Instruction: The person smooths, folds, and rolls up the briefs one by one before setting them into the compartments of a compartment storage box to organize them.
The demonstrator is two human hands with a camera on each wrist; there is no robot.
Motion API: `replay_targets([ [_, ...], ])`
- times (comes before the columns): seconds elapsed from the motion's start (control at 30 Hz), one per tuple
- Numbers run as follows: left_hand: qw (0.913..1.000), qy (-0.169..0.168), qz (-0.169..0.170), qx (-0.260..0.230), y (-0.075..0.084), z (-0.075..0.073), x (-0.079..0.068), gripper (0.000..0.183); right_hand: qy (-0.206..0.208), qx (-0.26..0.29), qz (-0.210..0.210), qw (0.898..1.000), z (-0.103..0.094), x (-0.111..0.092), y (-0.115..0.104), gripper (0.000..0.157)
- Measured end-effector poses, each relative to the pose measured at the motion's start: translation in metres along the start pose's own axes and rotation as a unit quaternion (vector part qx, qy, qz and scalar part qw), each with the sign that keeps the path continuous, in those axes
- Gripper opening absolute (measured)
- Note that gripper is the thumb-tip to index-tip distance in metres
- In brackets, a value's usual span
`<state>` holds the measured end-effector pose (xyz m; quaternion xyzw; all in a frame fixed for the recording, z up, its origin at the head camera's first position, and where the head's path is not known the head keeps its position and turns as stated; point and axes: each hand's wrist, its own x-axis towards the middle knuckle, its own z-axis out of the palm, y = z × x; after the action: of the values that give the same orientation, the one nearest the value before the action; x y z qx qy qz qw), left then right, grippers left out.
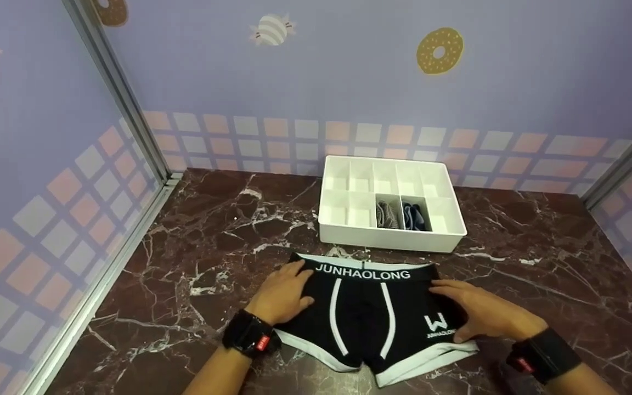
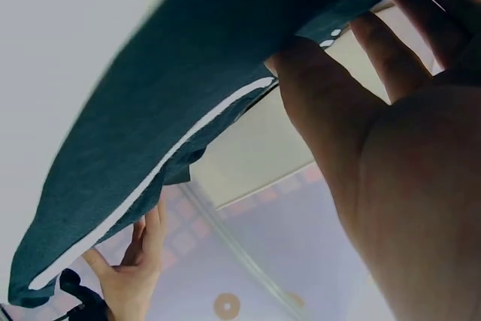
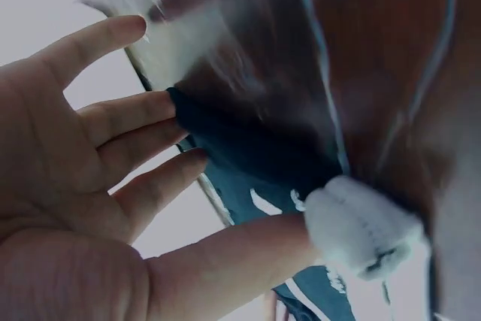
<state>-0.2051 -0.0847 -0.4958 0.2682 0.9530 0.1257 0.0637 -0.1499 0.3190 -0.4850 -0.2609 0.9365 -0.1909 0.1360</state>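
A pair of black boxer briefs lies spread flat on the dark marbled table, waistband toward the white box. Its waistband carries white lettering; the leg hems are white. My left hand rests on the left side below the waistband, fingers extended. On the other side, my right hand touches the edge, fingertips near the waistband corner and thumb by the leg hem. In the right wrist view that thumb meets the white hem, with the fingers straight along the dark fabric. The left wrist view shows the left thumb against the cloth.
Just beyond the briefs stands a white divided box. Two of its front compartments hold folded cloth, one grey and one dark blue. Purple patterned walls enclose the marbled table at the back and sides.
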Motion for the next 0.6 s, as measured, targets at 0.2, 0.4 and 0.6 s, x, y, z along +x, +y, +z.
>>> replay_targets([
  [0.2, 0.9999, -0.001, 0.006, 0.010, 0.016, 0.002, 0.006, 0.059, -0.002, 0.011, 0.039, 0.999, -0.003, -0.016, 0.007, 0.097],
  [0.4, 0.9997, -0.008, -0.006, 0.024, 0.025, 0.000, 0.014, 0.056, 0.001, 0.013, 0.033, 0.999, -0.004, -0.020, 0.008, 0.096],
  [0.6, 0.9997, 0.023, -0.012, -0.002, 0.020, -0.006, 0.022, 0.049, 0.024, 0.064, 0.043, 0.997, -0.008, -0.013, 0.002, 0.088],
])
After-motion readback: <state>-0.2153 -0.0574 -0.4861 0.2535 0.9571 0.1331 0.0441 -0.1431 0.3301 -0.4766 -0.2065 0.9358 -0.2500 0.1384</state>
